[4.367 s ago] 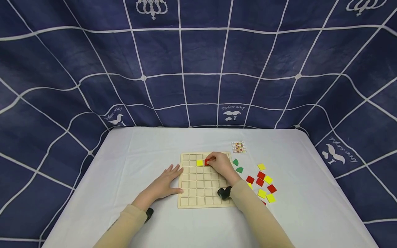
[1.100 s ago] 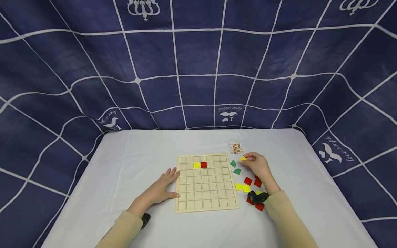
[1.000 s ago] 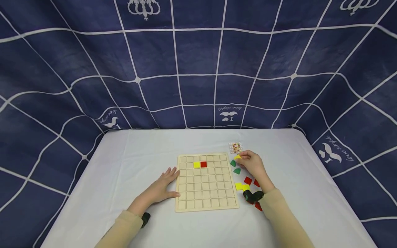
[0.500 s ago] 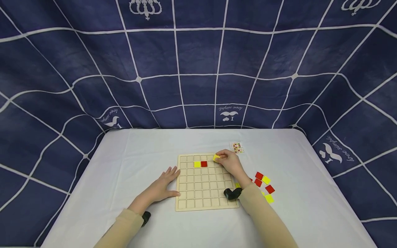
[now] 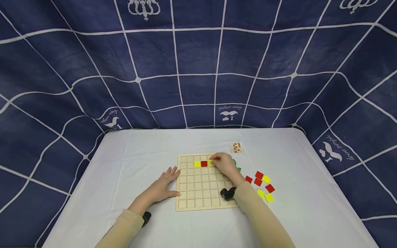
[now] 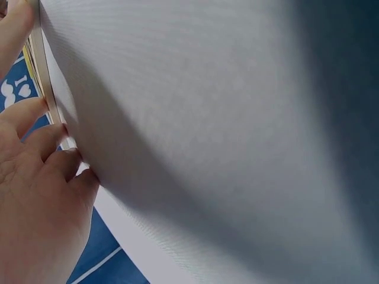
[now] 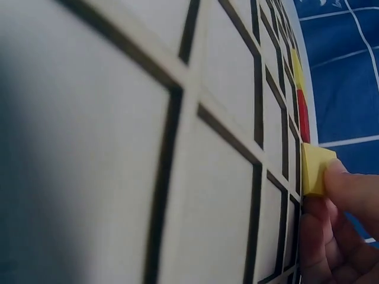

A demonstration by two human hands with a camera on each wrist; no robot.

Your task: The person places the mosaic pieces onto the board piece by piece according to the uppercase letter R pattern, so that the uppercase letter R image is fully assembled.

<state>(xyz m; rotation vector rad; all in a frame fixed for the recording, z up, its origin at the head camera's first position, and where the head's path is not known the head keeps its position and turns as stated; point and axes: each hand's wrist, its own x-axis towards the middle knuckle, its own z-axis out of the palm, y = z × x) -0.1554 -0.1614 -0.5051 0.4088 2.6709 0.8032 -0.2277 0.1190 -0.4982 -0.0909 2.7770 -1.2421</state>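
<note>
A wooden grid board (image 5: 203, 187) lies on the white table. In its second row from the far edge sit a yellow square tile (image 5: 197, 164) and, beside it, a red square tile (image 5: 203, 164). My right hand (image 5: 225, 164) pinches another yellow tile (image 7: 314, 168) between thumb and fingers, just right of the red one. The right wrist view has this tile at its cell, slightly tilted; whether it is fully seated I cannot tell. My left hand (image 5: 161, 185) rests with spread fingers against the board's left edge, fingertips touching it in the left wrist view.
Loose red tiles (image 5: 270, 188) and yellow tiles (image 5: 269, 198) lie scattered right of the board. Two green pieces (image 5: 238, 169) are partly hidden behind my right hand. A small printed card with a coloured grid (image 5: 236, 147) lies beyond the board's far right corner.
My right hand took a yellow tile from the right and carried it left over the board to the cell beside the red tile, which it placed earlier. The left hand stays at the edge.
</note>
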